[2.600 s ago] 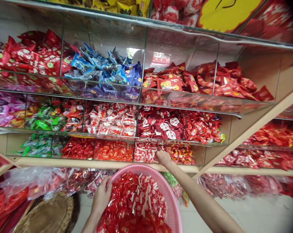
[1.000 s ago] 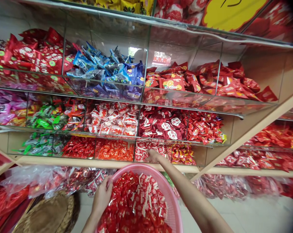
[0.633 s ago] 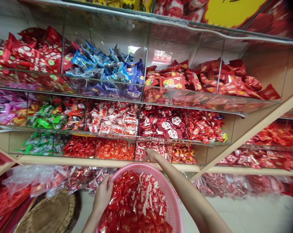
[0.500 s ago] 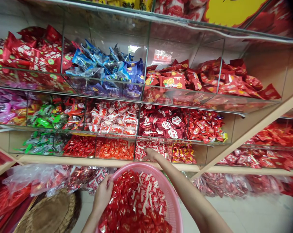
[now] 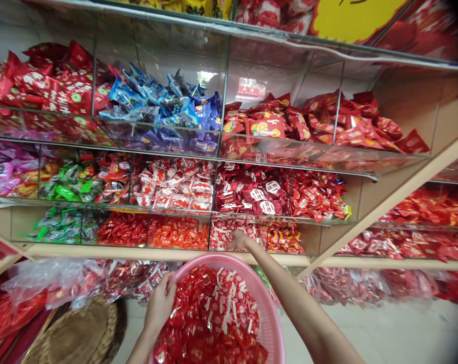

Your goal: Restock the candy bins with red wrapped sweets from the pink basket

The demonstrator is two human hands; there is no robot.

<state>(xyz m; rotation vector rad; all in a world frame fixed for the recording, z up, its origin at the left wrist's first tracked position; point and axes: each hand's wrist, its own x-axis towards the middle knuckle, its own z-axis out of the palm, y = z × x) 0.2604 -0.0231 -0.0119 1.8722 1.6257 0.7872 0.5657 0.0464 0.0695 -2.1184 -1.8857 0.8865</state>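
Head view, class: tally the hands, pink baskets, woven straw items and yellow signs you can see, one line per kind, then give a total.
hands: 2 (left hand, right hand)
pink basket: 1
woven straw item: 1
yellow sign: 1
Total: 5
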